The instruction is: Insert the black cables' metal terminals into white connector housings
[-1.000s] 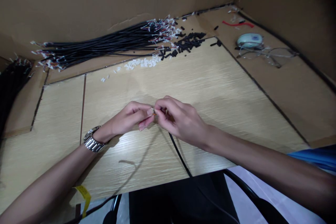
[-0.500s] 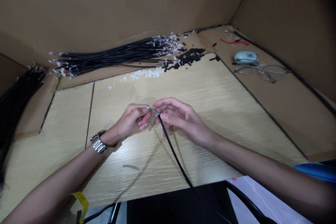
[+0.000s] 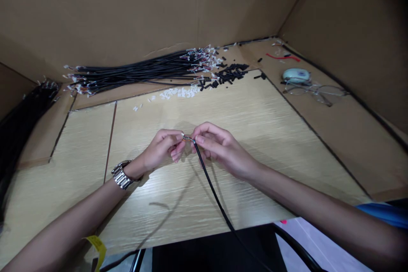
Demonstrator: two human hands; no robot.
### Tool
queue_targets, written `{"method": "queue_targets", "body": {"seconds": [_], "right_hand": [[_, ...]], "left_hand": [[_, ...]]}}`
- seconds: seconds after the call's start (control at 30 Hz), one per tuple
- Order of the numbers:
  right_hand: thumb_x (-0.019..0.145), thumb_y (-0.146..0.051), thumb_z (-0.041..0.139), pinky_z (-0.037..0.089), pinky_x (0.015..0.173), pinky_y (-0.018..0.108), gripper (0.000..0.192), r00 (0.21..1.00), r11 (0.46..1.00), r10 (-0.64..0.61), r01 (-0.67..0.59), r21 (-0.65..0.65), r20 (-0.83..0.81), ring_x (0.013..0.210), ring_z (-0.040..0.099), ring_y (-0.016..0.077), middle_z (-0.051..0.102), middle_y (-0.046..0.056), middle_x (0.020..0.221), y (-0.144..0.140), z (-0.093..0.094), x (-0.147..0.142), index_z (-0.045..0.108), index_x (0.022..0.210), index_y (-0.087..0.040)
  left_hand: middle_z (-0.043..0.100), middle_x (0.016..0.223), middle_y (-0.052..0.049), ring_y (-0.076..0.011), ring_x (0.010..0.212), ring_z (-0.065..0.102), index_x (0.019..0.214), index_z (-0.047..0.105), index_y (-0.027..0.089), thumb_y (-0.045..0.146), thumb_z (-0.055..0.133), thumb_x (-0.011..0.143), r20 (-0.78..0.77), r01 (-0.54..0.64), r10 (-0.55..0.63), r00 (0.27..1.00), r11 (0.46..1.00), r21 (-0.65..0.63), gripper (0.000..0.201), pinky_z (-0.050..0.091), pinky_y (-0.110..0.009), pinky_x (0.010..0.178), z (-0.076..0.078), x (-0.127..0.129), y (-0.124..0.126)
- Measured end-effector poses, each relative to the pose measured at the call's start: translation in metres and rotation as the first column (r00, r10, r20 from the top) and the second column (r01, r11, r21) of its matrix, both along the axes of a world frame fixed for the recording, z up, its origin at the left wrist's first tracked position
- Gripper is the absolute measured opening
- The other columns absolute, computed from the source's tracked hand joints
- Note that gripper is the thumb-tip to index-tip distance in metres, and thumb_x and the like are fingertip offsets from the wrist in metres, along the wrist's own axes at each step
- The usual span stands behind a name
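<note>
In the middle of the frame, the left hand [image 3: 164, 146] has a pinching grip on the small white plug [image 3: 182, 134] at the tip of some thin colored wires [image 3: 188, 139]. Just right of it, the right hand [image 3: 219, 144] has its grip on the end of the black cable [image 3: 212, 187], where those wires come out. The cable hangs from there over the desk [image 3: 270, 136] and leaves at the bottom of the frame. Loose white pieces [image 3: 183, 92] and short black tubes [image 3: 234, 72] lie scattered at upper center, beside a bundle of black cables [image 3: 137, 72].
</note>
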State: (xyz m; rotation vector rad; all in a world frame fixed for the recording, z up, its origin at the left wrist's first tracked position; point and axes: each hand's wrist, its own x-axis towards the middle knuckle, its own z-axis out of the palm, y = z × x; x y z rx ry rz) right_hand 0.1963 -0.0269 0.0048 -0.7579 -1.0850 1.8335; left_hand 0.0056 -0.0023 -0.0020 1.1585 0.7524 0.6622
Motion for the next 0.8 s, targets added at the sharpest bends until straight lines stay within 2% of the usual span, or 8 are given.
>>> {"method": "queue_targets", "body": {"seconds": [0.17,0.37,0.57,0.8], "right_hand": [[0.088,-0.036,0.067,0.045,0.046,0.017,0.019,0.991,0.993,0.003,-0.019,0.117,0.137,0.054,0.049,0.0061,0.052,-0.004,0.074,-0.0012,0.0002,0.0001,0.059,0.09,-0.02],[0.092,-0.033,0.061,0.041,0.047,0.018,0.015,0.966,0.975,-0.026,-0.032,0.22,0.256,0.054,0.048,0.0056,0.051,-0.004,0.076,-0.0023,-0.0022,0.0015,0.057,0.092,-0.019],[0.095,-0.027,0.055,0.034,0.047,0.019,0.011,0.901,0.916,-0.201,0.033,0.4,0.384,0.056,0.044,0.0063,0.051,-0.004,0.073,-0.0061,-0.0024,0.0003,0.055,0.087,-0.019],[0.094,-0.023,0.055,0.036,0.052,0.021,0.007,0.787,0.826,-0.376,0.045,0.562,0.489,0.062,0.05,0.0076,0.056,-0.002,0.077,-0.0084,-0.0008,0.0012,0.054,0.088,-0.019]], "left_hand": [[0.045,0.049,0.004,-0.0091,0.045,0.044,0.056,0.05,0.016,0.031,0.048,0.092,-0.032,0.043,-0.042,0.999,0.998,0.041,0.039,0.04,-0.023,0.049,0.0006,-0.0015,-0.0005],[0.046,0.05,0.004,-0.009,0.046,0.044,0.058,0.051,0.016,0.03,0.046,0.095,-0.057,0.067,-0.062,0.996,0.994,0.084,0.04,0.039,-0.024,0.051,-0.0009,-0.0027,-0.0001],[0.049,0.054,0.003,-0.0087,0.051,0.047,0.062,0.053,0.015,0.034,0.044,0.098,-0.179,0.104,-0.067,0.982,0.973,0.205,0.042,0.038,-0.023,0.055,0.0006,-0.0025,-0.0027],[0.051,0.055,0.003,-0.0084,0.052,0.048,0.064,0.055,0.015,0.034,0.043,0.099,-0.222,0.121,-0.068,0.973,0.964,0.237,0.042,0.038,-0.023,0.057,0.0015,-0.0032,-0.0029]]}}
